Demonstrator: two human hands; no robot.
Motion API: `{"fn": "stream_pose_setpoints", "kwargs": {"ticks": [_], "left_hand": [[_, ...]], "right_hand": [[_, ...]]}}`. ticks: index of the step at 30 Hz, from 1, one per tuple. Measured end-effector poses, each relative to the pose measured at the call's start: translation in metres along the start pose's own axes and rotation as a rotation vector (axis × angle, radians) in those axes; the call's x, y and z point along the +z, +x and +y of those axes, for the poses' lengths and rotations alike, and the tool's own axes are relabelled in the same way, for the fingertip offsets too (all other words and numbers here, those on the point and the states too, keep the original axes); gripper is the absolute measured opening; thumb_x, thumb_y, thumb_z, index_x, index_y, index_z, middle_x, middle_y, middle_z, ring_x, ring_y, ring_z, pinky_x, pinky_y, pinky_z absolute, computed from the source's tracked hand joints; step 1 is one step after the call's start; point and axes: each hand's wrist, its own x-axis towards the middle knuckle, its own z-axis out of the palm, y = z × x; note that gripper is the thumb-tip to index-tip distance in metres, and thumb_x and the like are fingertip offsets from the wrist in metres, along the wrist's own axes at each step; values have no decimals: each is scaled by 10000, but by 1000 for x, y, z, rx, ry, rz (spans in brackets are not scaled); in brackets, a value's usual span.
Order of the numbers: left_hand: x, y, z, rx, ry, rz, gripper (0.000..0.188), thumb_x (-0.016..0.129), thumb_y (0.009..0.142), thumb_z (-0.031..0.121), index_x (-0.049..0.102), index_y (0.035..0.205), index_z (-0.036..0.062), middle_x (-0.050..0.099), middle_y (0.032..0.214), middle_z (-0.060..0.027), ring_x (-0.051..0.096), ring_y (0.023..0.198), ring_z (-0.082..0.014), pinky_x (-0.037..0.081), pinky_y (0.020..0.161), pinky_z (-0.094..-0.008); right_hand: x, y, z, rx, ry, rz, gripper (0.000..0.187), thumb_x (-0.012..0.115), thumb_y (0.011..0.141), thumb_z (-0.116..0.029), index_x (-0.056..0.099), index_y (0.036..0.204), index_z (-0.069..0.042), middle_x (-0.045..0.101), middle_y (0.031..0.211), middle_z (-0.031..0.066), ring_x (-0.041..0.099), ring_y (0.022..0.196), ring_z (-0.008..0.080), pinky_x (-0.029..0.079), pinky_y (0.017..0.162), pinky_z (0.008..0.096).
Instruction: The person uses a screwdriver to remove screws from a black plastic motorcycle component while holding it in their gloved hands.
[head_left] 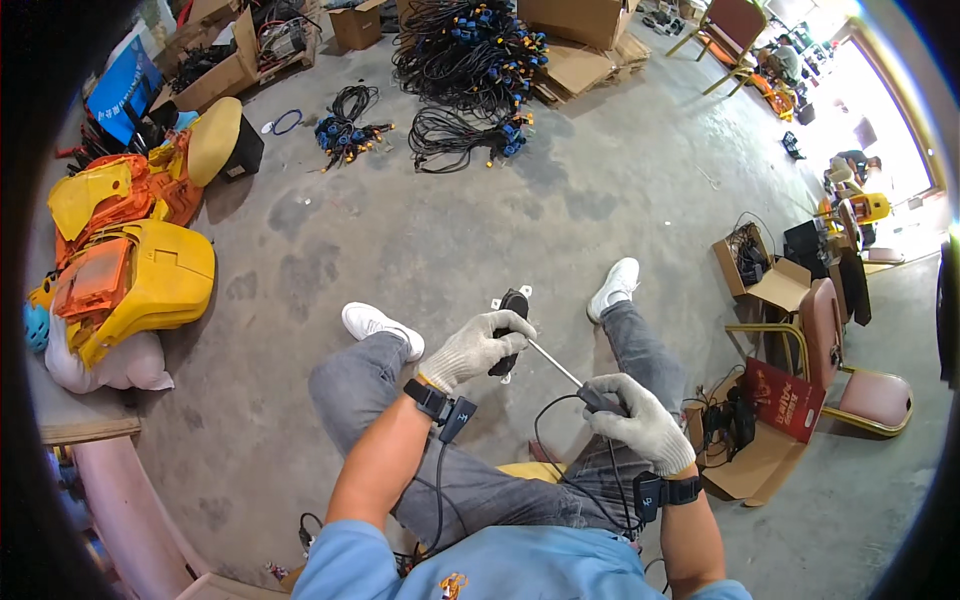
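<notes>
In my gloved left hand (472, 352) is an elongated black part (513, 304) with small pale mounting tabs at its ends, held over the floor between my knees. The fingers wrap across its middle and hide some of it. My gloved right hand (645, 422) grips the dark handle of a screwdriver (556, 362). Its slim metal shaft points up and left, and the tip ends at my left fingertips beside the black part. Whether the tip touches a screw cannot be made out. A thin black cable hangs near the right hand.
Yellow and orange plastic shells (165, 270) are piled at the left. Heaps of black cables with blue connectors (470, 60) lie on the far floor. An open cardboard box (770, 470) and a chair (822, 330) stand at the right, another box (790, 285) behind.
</notes>
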Motion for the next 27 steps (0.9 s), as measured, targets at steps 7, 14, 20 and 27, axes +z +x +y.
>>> {"fn": "stream_pose_setpoints", "kwargs": {"ticks": [7,14,20,27], "left_hand": [[0,2,-5,-19,-20,-11,165,698,1024,114,770,1153,42,689,905,-17,650,764,-106,571,666,-299],[-2,4,-8,-38,33,-25,152,703,1028,113,772,1139,36,693,911,-20,647,753,-102,576,641,-304],[0,5,-8,-33,34,-37,148,694,1029,103,769,1141,44,675,892,-14,648,724,-109,579,643,-303],[0,5,-11,-46,130,-33,154,672,1020,69,766,1139,44,664,876,-15,645,708,-109,548,629,-304]], "right_hand": [[-1,-1,-5,-20,25,39,476,804,905,-139,682,1341,8,758,1172,106,684,1066,151,547,994,322],[0,2,2,2,-24,36,487,804,901,-151,688,1346,9,761,1160,113,691,1054,157,554,977,328],[-1,-1,-2,9,-29,52,490,803,895,-166,694,1341,4,761,1150,120,697,1044,166,555,972,330],[-2,-1,0,-14,-96,57,506,803,884,-168,695,1349,1,768,1173,139,716,1066,189,555,994,342]]}}
